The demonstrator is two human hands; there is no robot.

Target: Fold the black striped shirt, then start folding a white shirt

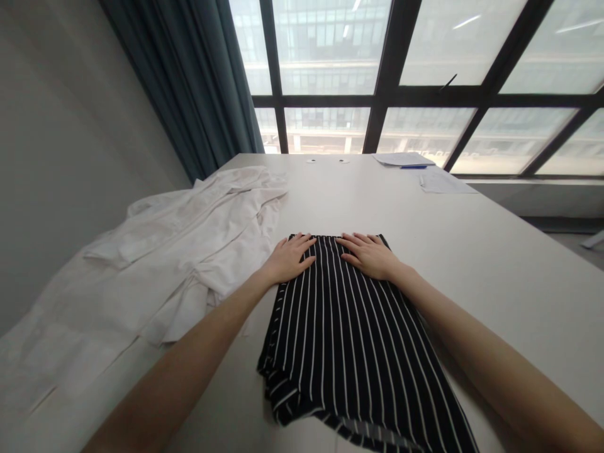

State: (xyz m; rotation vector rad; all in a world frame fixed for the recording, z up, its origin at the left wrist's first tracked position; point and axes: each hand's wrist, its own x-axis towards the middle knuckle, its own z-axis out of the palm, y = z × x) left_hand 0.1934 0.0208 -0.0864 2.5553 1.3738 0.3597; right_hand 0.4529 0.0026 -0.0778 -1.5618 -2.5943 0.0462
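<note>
A black garment with thin white stripes [349,327] lies spread on the white table [330,195], its straight far edge away from me. Its near end widens and hangs in a loose, curled hem toward the bottom of the view. My left hand [290,257] rests flat on the far left corner, fingers spread. On the far right corner my right hand [369,253] lies flat too, fingers apart. Neither hand grips the cloth. Whether the garment is a skirt or shorts I cannot tell.
A crumpled white garment [189,245] covers the table's left side. Papers [403,159] with a blue pen [414,167] lie at the far right, and another white sheet [446,183] is nearer. Beyond stand a dark curtain [198,82] and framed windows [325,50].
</note>
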